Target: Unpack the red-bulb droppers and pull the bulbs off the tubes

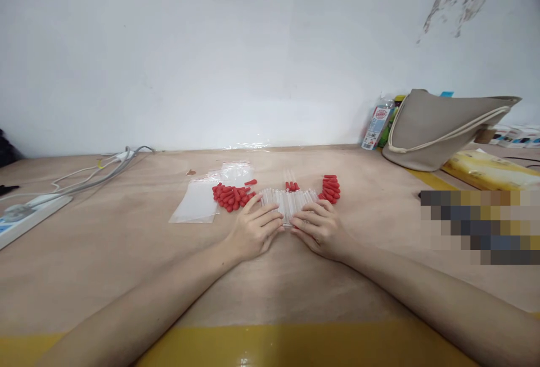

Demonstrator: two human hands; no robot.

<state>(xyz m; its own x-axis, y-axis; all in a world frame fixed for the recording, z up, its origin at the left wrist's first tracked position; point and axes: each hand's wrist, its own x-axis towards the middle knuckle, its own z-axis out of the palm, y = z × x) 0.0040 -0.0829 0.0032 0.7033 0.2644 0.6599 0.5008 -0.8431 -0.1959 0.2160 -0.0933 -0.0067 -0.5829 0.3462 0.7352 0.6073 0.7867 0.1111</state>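
A row of thin clear glass tubes (289, 205) lies on the brown table, pointing away from me. My left hand (255, 230) rests over its left side, fingers stretched out and slightly apart. On the right side, my right hand (324, 229) lies likewise, its outstretched fingers touching the tubes. Just beyond the row are a few droppers (291, 185), tubes with red bulbs on their near ends. Loose red rubber bulbs (231, 197) form a heap beside my left hand. More red bulbs (331, 188) sit in a stack past my right hand. The fingers partly cover the tubes.
Clear plastic bags (194, 201) lie left of the bulb heap. A power strip (36, 218) with cables (107, 167) occupies the far left. Toward the back right stand a bottle (377, 125), a grey bag (441, 128) and a yellow packet (491, 170). A white wall (211, 58) closes the back.
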